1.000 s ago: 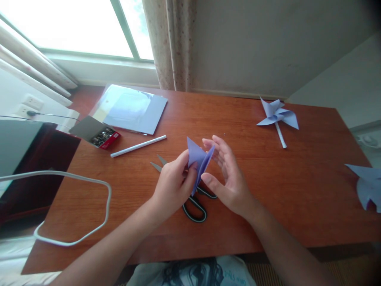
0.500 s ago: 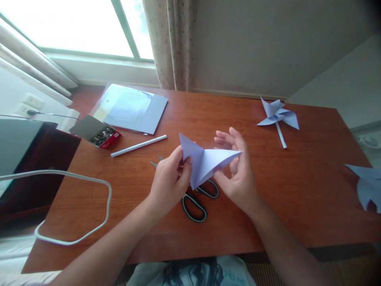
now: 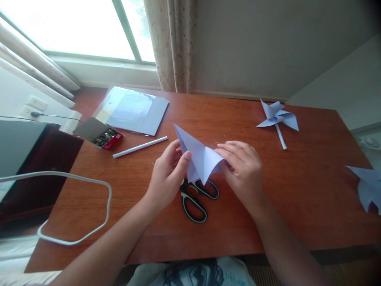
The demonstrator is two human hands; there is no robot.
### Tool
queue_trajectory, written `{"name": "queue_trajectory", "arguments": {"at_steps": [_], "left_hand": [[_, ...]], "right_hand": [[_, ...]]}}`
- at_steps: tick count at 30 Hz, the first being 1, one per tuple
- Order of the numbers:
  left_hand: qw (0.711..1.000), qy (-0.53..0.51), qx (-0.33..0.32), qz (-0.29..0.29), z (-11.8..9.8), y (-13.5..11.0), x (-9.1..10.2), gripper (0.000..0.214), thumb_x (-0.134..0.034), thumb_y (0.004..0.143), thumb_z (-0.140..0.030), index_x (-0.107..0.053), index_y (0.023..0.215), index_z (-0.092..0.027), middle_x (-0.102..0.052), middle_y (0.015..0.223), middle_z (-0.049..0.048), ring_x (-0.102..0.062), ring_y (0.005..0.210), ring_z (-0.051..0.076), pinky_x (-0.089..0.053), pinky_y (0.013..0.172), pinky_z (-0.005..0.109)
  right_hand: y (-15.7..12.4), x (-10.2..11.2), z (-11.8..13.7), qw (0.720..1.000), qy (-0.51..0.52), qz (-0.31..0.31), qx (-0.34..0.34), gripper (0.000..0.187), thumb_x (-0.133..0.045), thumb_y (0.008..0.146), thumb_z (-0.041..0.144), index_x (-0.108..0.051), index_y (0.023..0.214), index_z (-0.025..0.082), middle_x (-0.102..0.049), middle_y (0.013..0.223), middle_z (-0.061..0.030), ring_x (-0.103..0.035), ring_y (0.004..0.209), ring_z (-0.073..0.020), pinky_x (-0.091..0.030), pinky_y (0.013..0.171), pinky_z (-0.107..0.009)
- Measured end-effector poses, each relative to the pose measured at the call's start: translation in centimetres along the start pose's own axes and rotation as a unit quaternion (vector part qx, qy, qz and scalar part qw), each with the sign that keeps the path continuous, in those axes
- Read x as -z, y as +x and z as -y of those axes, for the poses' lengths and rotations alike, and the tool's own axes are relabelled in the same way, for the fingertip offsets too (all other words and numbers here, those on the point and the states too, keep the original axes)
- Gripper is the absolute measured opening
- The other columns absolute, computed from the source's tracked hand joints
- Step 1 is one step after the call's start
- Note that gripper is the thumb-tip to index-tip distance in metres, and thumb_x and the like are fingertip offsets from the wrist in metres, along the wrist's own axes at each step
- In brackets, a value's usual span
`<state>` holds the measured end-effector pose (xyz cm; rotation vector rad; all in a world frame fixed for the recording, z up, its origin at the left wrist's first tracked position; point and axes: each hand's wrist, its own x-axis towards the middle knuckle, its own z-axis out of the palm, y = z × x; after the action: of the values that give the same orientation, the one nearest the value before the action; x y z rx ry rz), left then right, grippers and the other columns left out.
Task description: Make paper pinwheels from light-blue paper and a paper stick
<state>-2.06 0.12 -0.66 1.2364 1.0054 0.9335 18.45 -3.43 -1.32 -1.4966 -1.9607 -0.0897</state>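
A creased sheet of pale lilac paper [image 3: 198, 157] with pointed flaps is held above the desk between both hands. My left hand [image 3: 169, 171] grips its left side, thumb in front and fingers behind. At the paper's right edge, my right hand [image 3: 242, 171] is closed with thumb and fingers pinching a flap. Beneath the paper lies a pair of scissors [image 3: 195, 206] with black handles; the paper and my left hand hide most of its blades.
A finished paper pinwheel [image 3: 276, 115] lies at the back right. Left of centre are a rolled paper stick [image 3: 139, 147], an open red box of small metal pieces [image 3: 105, 137] and a plastic sleeve with paper [image 3: 133, 113]. A white cable [image 3: 108, 202] loops over the desk's left side; cut paper [image 3: 369, 186] lies far right.
My right hand has gone from spread fingers to pinching the paper's right flap. The paper has turned, its right point now inside that hand. My left hand keeps its hold.
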Motion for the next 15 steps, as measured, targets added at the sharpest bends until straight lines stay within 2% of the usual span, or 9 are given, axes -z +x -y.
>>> {"name": "queue_trajectory", "arguments": {"at_steps": [3, 5, 7, 10, 13, 15], "left_hand": [[0.999, -0.038, 0.022, 0.013, 0.02, 0.05, -0.12, 0.045, -0.064, 0.094, -0.041, -0.053, 0.131, -0.019, -0.073, 0.109, 0.0084, -0.068, 0.089, 0.02, -0.052, 0.074, 0.025], [0.998, -0.053, 0.031, 0.028, 0.07, 0.12, -0.21, 0.04, -0.069, 0.09, -0.037, -0.058, 0.123, -0.017, -0.073, 0.103, 0.0064, -0.067, 0.087, 0.018, -0.052, 0.076, 0.025], [0.997, -0.054, 0.043, 0.038, 0.01, 0.18, -0.23, 0.028, -0.072, 0.088, -0.034, -0.065, 0.108, -0.015, -0.072, 0.093, 0.0041, -0.065, 0.081, 0.016, -0.051, 0.072, 0.023], [0.995, -0.056, 0.076, 0.042, -0.27, 0.24, -0.1, 0.021, -0.073, 0.087, -0.034, -0.069, 0.091, -0.013, -0.07, 0.082, 0.002, -0.061, 0.074, 0.013, -0.047, 0.065, 0.02], [0.991, -0.078, 0.102, 0.045, -0.56, 0.31, 0.1, 0.021, -0.074, 0.086, -0.034, -0.071, 0.089, -0.014, -0.071, 0.08, 0.0015, -0.06, 0.072, 0.013, -0.047, 0.064, 0.02], [0.988, -0.095, 0.112, 0.043, -0.64, 0.37, 0.19, 0.02, -0.074, 0.085, -0.034, -0.073, 0.089, -0.014, -0.071, 0.078, 0.0013, -0.061, 0.072, 0.013, -0.047, 0.065, 0.02]], "right_hand": [[0.17, 0.28, 0.23, 0.997, 0.051, -0.017, -0.058, 0.018, -0.06, 0.096, 0.022, -0.077, 0.102, 0.021, -0.08, 0.1, -0.0073, -0.072, 0.095, -0.0261, -0.054, 0.089, -0.041], [0.29, 0.53, 0.36, 0.986, 0.105, -0.018, -0.132, 0.02, -0.06, 0.097, 0.029, -0.077, 0.094, 0.02, -0.079, 0.09, -0.0057, -0.072, 0.084, -0.0239, -0.054, 0.079, -0.036], [0.35, 0.69, 0.29, 0.956, 0.182, -0.005, -0.23, 0.024, -0.062, 0.095, 0.037, -0.077, 0.085, 0.021, -0.076, 0.079, -0.0026, -0.068, 0.071, -0.0207, -0.051, 0.065, -0.031], [0.42, 0.61, -0.14, 0.873, 0.337, -0.019, -0.352, 0.025, -0.069, 0.09, 0.044, -0.075, 0.079, 0.022, -0.07, 0.069, 0.0008, -0.064, 0.064, -0.0182, -0.047, 0.058, -0.028], [0.63, 0.42, -0.53, 0.771, 0.48, -0.046, -0.416, 0.014, -0.075, 0.085, 0.039, -0.076, 0.087, 0.025, -0.073, 0.074, 0.0014, -0.067, 0.071, -0.0197, -0.053, 0.066, -0.03], [0.81, 0.41, -0.59, 0.715, 0.535, -0.04, -0.449, 0.012, -0.077, 0.082, 0.035, -0.075, 0.087, 0.024, -0.075, 0.076, 0.0007, -0.069, 0.069, -0.02, -0.055, 0.065, -0.03]]}}
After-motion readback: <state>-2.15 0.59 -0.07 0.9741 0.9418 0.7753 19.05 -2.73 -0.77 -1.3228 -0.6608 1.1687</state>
